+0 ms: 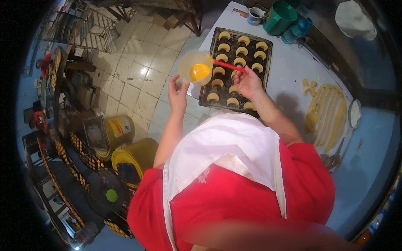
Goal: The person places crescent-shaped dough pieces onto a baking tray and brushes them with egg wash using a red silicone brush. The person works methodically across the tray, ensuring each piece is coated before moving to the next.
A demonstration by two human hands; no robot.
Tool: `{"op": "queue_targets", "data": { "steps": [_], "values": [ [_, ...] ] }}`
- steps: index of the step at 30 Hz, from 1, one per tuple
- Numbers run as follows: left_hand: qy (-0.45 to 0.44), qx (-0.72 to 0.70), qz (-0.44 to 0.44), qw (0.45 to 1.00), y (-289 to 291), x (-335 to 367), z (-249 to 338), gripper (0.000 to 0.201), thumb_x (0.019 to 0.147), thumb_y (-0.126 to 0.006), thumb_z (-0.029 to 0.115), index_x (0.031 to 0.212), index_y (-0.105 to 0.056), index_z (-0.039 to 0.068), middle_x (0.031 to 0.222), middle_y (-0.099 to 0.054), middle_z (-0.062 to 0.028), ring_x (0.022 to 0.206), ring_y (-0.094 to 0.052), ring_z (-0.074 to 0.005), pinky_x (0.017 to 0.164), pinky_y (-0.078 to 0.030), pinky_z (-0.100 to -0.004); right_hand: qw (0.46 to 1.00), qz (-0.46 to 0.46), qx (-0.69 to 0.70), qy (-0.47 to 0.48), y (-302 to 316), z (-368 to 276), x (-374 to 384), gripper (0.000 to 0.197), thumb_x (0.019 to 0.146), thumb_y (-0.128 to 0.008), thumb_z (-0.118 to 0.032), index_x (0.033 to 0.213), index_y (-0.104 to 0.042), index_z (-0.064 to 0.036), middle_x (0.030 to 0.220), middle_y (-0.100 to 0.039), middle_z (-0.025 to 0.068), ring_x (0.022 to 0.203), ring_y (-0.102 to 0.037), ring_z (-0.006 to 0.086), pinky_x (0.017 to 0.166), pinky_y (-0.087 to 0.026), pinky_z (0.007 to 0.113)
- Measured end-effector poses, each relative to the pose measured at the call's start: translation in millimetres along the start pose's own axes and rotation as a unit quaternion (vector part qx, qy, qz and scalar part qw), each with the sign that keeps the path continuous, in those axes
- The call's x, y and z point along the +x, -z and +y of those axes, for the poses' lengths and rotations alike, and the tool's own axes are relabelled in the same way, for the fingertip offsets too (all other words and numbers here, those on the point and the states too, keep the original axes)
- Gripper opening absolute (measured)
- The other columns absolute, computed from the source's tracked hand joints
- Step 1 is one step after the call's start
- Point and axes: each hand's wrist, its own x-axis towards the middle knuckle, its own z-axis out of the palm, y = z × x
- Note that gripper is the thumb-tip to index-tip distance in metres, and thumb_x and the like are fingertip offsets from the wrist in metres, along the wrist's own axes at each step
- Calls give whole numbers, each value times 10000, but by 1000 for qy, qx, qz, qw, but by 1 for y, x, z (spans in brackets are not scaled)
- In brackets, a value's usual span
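Yellow liquid (pixel 200 72) lay low in the translucent bowl (pixel 187 62), and the red-handled brush (pixel 228 65) reached across to it, its tip at the bowl's rim; the step in hand looked like loading the brush to coat the pale crescent pieces (pixel 244 40); doing it well probably meant wiping the surplus off on the rim, then stroking each top lightly, so that little ran down onto the dark tray (pixel 231 44); holding the bowl level and close to the tray would likely have limited drips.

The left hand (pixel 178 93) was part-curled, fingers and thumb spread about the near lower side of the bowl, which it held up; the right hand (pixel 248 82) was closed in a pinch on the far end of the handle, above the tray's right part; the bowl sat just beyond the left hand, to the left of the right one, overlapping the tray's left edge in view; the crescents lay in rows on the tray, which rested on the white worktop (pixel 289 69); whether any were already coated, I could not tell.
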Motion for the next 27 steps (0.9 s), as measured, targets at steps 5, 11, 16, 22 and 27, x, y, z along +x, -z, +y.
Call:
{"op": "queue_targets", "data": {
  "steps": [5, 11, 16, 22, 27],
  "values": [
    [8, -42, 5, 999, 3, -7, 1, 517, 954, -761, 75, 1426, -550, 61, 1112, -633, -40, 1036, -579, -134, 935, -477, -303, 948, 58, -169, 264, -16, -67, 63, 279, 1097, -593, -312, 1158, -691, -58, 889, -739, 66, 777, -709, 193, 695, -590, 329],
    [18, -29, 14, 999, 10, -20, 8, 519, 959, -756, 78, 1433, -545, 80, 1112, -596, -24, 1031, -546, -127, 960, -450, -290, 777, 144, -461, 404, -42, -83, 155, 234, 1070, -622, -266, 1076, -683, -41, 813, -764, 92, 701, -728, 193, 663, -580, 345],
    [17, -21, 32, 999, 27, -32, 2, 522, 963, -760, 95, 1438, -544, 81, 1152, -568, -20, 1039, -506, -134, 991, -429, -296, 640, 158, -596, 459, -41, -88, 155, 239, 1040, -623, -292, 1078, -694, -67, 843, -768, 126, 797, -753, 326, 738, -568, 444],
    [28, 25, 48, 998, 47, -46, -9, 512, 964, -766, 109, 1430, -555, 76, 1174, -559, -21, 1049, -498, -140, 1000, -424, -297, 594, 109, -672, 429, -36, -76, 113, 248, 1025, -621, -345, 1114, -712, -132, 853, -754, 139, 863, -727, 402, 760, -558, 497],
    [21, 15, 45, 999, 53, -48, -10, 514, 958, -774, 102, 1422, -558, 65, 1172, -566, -24, 1049, -504, -132, 979, -434, -284, 484, 178, -733, 443, -42, -70, 87, 270, 1051, -621, -309, 1131, -706, -65, 836, -775, 121, 824, -779, 279, 733, -574, 399]
  ]
}}
